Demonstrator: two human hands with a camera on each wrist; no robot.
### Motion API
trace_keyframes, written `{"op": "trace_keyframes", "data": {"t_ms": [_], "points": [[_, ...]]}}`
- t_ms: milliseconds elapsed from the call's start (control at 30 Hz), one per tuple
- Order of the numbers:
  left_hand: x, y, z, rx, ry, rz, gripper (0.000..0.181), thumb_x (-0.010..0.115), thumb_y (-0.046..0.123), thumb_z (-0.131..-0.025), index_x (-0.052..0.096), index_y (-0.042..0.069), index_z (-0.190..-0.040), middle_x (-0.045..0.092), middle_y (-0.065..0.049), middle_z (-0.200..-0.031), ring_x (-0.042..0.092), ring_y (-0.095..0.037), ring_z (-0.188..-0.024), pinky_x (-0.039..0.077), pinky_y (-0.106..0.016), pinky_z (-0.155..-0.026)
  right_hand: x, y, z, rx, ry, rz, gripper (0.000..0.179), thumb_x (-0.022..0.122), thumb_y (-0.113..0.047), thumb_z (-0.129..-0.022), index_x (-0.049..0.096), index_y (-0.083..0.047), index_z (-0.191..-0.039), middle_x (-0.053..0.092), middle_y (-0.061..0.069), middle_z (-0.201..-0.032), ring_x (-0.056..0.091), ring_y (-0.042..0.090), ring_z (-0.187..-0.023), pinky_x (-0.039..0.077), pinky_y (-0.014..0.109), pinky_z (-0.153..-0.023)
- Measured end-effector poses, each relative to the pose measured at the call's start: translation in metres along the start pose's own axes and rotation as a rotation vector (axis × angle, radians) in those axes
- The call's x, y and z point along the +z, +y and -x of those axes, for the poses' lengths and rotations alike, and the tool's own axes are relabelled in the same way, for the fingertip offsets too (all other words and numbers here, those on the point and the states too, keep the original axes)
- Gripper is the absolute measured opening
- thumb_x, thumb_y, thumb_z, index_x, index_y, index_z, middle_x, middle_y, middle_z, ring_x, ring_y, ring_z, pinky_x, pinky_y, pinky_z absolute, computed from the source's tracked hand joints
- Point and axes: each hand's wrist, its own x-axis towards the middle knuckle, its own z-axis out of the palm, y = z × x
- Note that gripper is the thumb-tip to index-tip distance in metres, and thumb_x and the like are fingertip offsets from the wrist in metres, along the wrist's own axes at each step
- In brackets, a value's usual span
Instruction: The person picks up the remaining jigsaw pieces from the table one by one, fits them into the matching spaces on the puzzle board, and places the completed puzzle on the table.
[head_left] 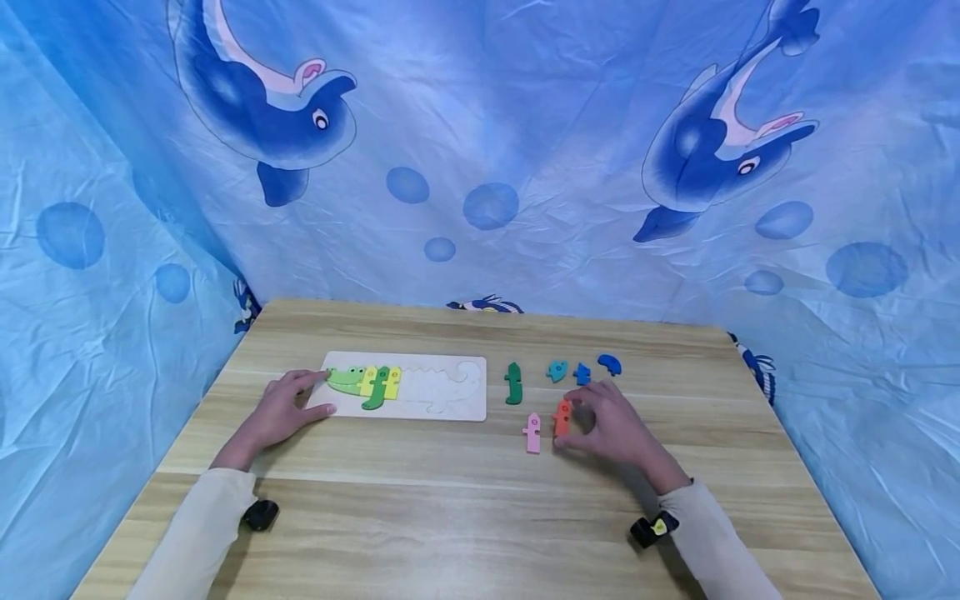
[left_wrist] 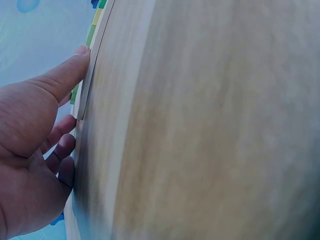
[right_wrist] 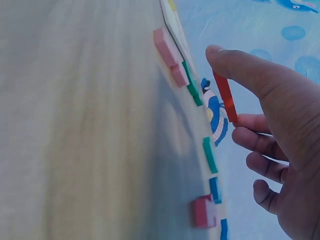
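Observation:
In the head view a white puzzle board bears a green crocodile head at its left end, with yellow and green pieces beside it. My left hand rests at the board's left end, thumb and forefinger extended onto it. The left wrist view shows the thumb at the board's edge. My right hand pinches an orange puzzle piece by its two ends, between thumb and fingers. In the right wrist view this piece is raised above the table. A pink piece lies left of this hand.
Right of the board lies a dark green piece. Beyond my right hand are a teal piece, a blue piece and a dark blue curved piece. A reddish-pink piece shows in the right wrist view. A blue curtain hangs behind the table.

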Motion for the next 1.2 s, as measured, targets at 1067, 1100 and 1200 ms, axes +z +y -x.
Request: {"op": "trace_keyframes", "data": {"t_ms": [1067, 1100, 1200], "points": [[0.0, -0.002, 0.0, 0.004, -0.001, 0.014, 0.075, 0.076, 0.041, -0.093, 0.047, 0.004, -0.152, 0.043, -0.029, -0.149, 0.036, -0.05, -0.13, 0.032, -0.065, -0.101, -0.015, -0.055, -0.081, -0.145, 0.007, -0.042, 0.071, 0.088, -0.055, -0.073, 0.068, -0.012, -0.126, 0.068, 0.007, -0.114, 0.055, 0.026, -0.115, 0.045, 0.051, -0.101], [0.0, -0.002, 0.0, 0.001, -0.002, 0.013, 0.075, 0.076, 0.041, -0.093, 0.047, 0.005, -0.152, 0.042, -0.029, -0.149, 0.036, -0.049, -0.13, 0.032, -0.065, -0.102, -0.015, -0.056, -0.084, -0.149, 0.006, -0.041, 0.071, 0.089, -0.055, -0.073, 0.068, -0.012, -0.126, 0.067, 0.007, -0.114, 0.055, 0.026, -0.115, 0.044, 0.052, -0.101], [0.001, -0.002, -0.001, -0.007, 0.001, 0.014, 0.074, 0.076, 0.04, -0.093, 0.048, 0.006, -0.152, 0.042, -0.028, -0.15, 0.036, -0.049, -0.13, 0.032, -0.065, -0.102, -0.012, -0.061, -0.093, -0.164, -0.007, -0.027, 0.073, 0.087, -0.058, -0.073, 0.068, -0.012, -0.127, 0.067, 0.007, -0.115, 0.055, 0.025, -0.115, 0.042, 0.053, -0.104]]}}
